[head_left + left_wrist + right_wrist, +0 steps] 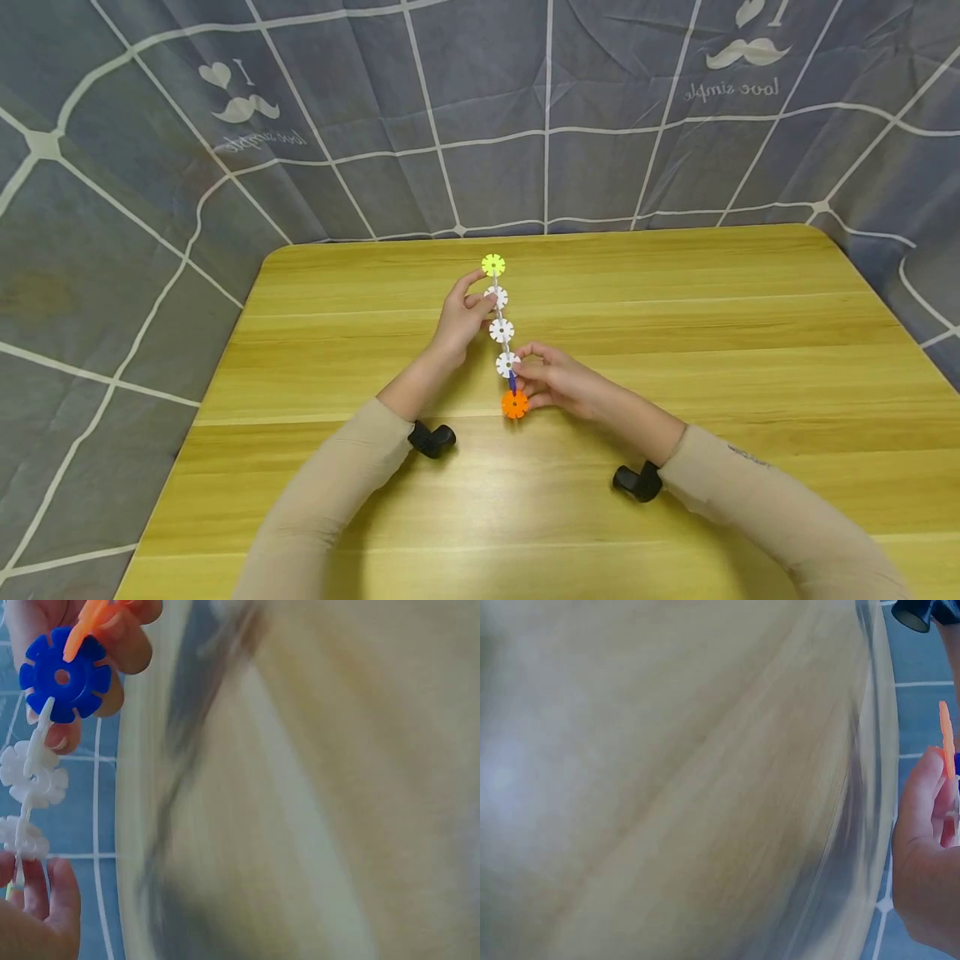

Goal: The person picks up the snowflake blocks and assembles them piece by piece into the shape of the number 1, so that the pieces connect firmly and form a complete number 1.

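Note:
Both hands hold a chain of notched plastic snowflake discs slotted together, with several white discs [502,331] along its middle. My left hand [457,323] pinches the chain at an upper white disc, just below the yellow-green disc [492,265] at the far end. Near the other end, my right hand [566,385] grips it around the lowest face-on white disc and the blue disc [66,675]. An orange disc [514,404] ends the chain beside the right fingers. In the right wrist view, the orange disc [946,739] appears edge-on above my right hand [926,862].
A wood-grain table [712,333] lies beneath both hands. Behind it and to the sides hangs a grey-blue curtain [495,100] with white lines. Black wrist mounts [432,439] sit at both sleeve cuffs.

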`<state>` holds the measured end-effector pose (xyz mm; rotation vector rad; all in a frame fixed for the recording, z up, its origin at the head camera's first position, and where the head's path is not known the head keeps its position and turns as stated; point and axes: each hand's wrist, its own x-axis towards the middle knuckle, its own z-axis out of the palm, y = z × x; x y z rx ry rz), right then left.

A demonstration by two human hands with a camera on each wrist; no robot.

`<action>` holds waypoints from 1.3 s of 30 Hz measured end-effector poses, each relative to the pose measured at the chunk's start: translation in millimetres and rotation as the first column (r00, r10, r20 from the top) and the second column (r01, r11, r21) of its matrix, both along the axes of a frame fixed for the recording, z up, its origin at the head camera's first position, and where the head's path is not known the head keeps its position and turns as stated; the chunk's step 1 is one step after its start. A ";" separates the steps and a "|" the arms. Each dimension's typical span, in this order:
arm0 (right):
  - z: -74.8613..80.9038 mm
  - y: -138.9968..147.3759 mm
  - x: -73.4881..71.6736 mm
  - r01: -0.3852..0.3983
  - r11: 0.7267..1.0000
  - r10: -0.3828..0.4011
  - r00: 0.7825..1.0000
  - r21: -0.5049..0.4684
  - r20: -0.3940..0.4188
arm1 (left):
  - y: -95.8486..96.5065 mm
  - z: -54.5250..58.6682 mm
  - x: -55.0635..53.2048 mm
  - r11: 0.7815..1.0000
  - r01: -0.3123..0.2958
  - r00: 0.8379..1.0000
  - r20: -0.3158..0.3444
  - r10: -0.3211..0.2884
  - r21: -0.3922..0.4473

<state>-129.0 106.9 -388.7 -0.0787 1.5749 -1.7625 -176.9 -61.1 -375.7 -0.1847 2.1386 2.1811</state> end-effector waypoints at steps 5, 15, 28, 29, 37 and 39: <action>-0.6 -2.7 -9.3 0.050 0.999 -0.050 0.999 0.017 0.012 | -0.3 0.5 -17.2 0.999 0.038 0.998 0.053 -0.036 -0.026; -5.9 -5.1 -30.3 0.106 0.988 -0.106 0.994 0.117 -0.006 | -0.8 -3.2 -40.7 0.994 0.051 0.998 0.047 -0.047 -0.094; -15.6 -7.7 -45.3 0.150 0.973 -0.147 0.989 0.174 -0.033 | 3.7 -20.7 -59.4 0.995 0.035 0.998 0.063 -0.029 -0.094; -15.8 -8.3 -45.5 0.152 0.972 -0.148 0.988 0.178 -0.033 | 4.0 -22.2 -60.1 0.995 0.033 0.997 0.066 -0.027 -0.097; -17.2 -9.3 -48.1 0.160 0.963 -0.156 0.987 0.219 -0.039 | 7.8 -28.2 -58.7 0.994 -0.007 0.998 0.063 0.014 -0.105; -17.4 -9.3 -48.7 0.164 0.960 -0.159 0.986 0.226 -0.041 | 8.4 -29.0 -58.3 0.993 -0.013 0.998 0.062 0.021 -0.120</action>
